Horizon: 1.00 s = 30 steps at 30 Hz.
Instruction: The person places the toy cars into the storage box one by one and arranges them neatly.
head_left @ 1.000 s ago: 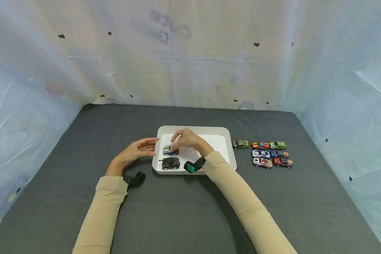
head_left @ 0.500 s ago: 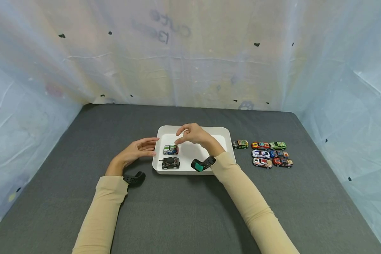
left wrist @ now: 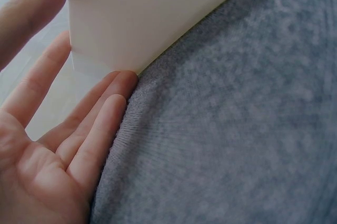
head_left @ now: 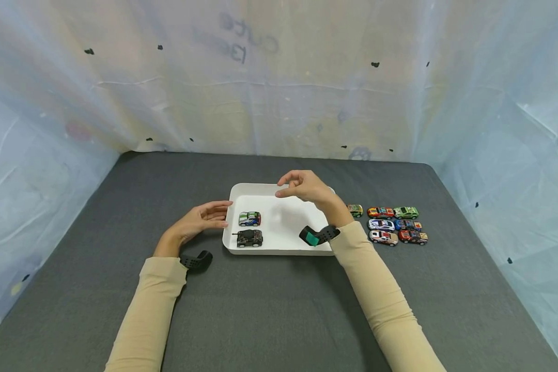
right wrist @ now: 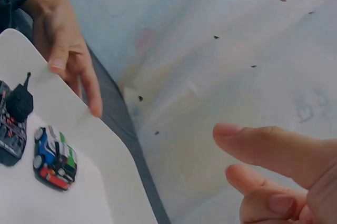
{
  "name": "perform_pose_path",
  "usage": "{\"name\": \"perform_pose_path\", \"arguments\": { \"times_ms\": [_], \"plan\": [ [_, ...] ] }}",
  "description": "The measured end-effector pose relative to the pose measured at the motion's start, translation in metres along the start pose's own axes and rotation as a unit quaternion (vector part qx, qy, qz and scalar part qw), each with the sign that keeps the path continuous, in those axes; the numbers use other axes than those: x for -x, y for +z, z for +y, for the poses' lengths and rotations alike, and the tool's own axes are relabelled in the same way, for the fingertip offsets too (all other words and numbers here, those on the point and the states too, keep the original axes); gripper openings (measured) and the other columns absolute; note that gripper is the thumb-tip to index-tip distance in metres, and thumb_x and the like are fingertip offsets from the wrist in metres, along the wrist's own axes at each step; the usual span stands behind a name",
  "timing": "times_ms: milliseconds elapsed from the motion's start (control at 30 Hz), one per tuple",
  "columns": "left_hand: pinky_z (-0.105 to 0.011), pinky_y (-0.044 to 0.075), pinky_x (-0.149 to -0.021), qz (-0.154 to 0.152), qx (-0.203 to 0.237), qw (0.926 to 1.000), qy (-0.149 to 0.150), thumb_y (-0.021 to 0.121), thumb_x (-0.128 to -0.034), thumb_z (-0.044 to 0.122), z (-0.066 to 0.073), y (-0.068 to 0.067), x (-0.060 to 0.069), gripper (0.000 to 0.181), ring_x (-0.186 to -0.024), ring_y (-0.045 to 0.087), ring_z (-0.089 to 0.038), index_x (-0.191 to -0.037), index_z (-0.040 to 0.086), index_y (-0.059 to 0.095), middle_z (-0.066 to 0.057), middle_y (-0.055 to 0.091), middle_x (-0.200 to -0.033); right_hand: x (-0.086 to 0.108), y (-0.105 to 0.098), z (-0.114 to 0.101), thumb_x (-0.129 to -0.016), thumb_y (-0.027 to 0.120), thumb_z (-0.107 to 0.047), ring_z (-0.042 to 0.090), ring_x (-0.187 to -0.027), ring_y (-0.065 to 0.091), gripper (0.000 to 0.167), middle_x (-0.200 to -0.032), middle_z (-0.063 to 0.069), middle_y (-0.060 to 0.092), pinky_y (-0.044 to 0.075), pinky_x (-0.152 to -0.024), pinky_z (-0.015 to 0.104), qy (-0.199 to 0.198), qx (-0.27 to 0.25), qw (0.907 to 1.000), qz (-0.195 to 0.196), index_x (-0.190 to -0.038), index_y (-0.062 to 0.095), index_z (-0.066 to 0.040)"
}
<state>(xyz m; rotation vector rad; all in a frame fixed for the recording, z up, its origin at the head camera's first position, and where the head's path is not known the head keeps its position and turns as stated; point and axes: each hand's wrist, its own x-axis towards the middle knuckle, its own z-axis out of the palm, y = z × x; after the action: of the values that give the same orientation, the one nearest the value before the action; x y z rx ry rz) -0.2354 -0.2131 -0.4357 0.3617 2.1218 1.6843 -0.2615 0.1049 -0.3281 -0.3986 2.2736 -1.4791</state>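
- Currently, the right hand (head_left: pixel 307 187) hangs above the back right part of the white tray (head_left: pixel 274 227), its fingers loosely bent, thumb and fingertips apart with a gap between them.
- The left hand (head_left: pixel 196 223) touches the tray's left end, its fingers nearly straight and spread along the outside wall rather than clamped round it; the left wrist view shows fingertips against that wall.
- In the left part of the tray sits a green, white and blue toy car (head_left: pixel 250 219), apart from both hands.
- Just beside it, nearer the person, stands a black toy tank (head_left: pixel 249 238), its thin barrel pointing left.
- To the right of the tray, a dark green toy car (head_left: pixel 355 211) is partly hidden behind the right forearm.
- Farther right, on the dark grey cloth (head_left: pixel 242 310), six more cars stand close together in three rows of two: a red and yellow car (head_left: pixel 380 213) beside a lime green car (head_left: pixel 406 213) at the back, a white and blue car (head_left: pixel 381 225) beside a blue car (head_left: pixel 408 225) in the middle, and a white and red car (head_left: pixel 383 238) beside a dark red car (head_left: pixel 413 237) in front.
- Pale sheeting (head_left: pixel 279 108) with small dark marks rises behind the cloth.
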Motion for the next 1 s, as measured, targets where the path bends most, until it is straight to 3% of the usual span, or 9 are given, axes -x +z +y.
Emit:
{"name": "perform_pose_path", "arguments": {
  "times_ms": [200, 433, 667, 1000],
  "plan": [
    [-0.021, 0.049, -0.104, 0.001, -0.005, 1.0000, 0.002, 0.073, -0.0861, 0.017, 0.000, -0.002, 0.001, 0.073, -0.141, 0.037, -0.037, -0.149, 0.007, 0.036, -0.021, 0.036, -0.154, 0.013, -0.015, 0.008, -0.088, 0.069, -0.010, 0.008, -0.043, 0.021, 0.033, -0.051, -0.008, 0.041, 0.022, -0.050, 0.026, -0.012, -0.026, 0.9994, 0.019, -0.117, 0.058, 0.000],
    [-0.023, 0.049, -0.105, 0.001, -0.009, 1.0000, -0.001, 0.073, -0.0864, 0.017, -0.001, -0.003, 0.004, 0.073, -0.142, 0.037, -0.037, -0.149, 0.008, 0.036, -0.020, 0.036, -0.154, 0.028, -0.026, 0.017, -0.089, 0.067, -0.010, 0.008, -0.043, 0.019, 0.039, -0.051, -0.010, 0.040, 0.019, -0.048, 0.027, -0.033, -0.045, 0.9980, 0.030, -0.121, 0.054, 0.005],
    [-0.021, 0.048, -0.105, 0.005, -0.019, 0.9998, 0.002, 0.073, -0.0861, 0.020, -0.002, -0.003, 0.004, 0.074, -0.140, 0.040, -0.034, -0.149, 0.009, 0.036, -0.020, 0.037, -0.154, 0.039, -0.039, 0.028, -0.090, 0.065, -0.009, 0.007, -0.043, 0.021, 0.025, -0.052, -0.009, 0.041, 0.014, -0.051, 0.036, -0.047, -0.055, 0.9956, 0.060, -0.113, 0.057, -0.005],
    [-0.034, 0.044, -0.113, 0.005, -0.015, 0.9999, -0.004, 0.074, -0.0849, 0.019, -0.002, -0.003, 0.005, 0.075, -0.142, 0.038, -0.035, -0.149, 0.010, 0.036, -0.017, 0.037, -0.154, 0.056, -0.060, 0.040, -0.090, 0.068, -0.016, 0.013, -0.045, 0.024, 0.026, -0.053, -0.009, 0.043, 0.028, -0.047, 0.026, -0.034, -0.053, 0.9938, 0.091, -0.113, 0.058, -0.011]
  ]
}}
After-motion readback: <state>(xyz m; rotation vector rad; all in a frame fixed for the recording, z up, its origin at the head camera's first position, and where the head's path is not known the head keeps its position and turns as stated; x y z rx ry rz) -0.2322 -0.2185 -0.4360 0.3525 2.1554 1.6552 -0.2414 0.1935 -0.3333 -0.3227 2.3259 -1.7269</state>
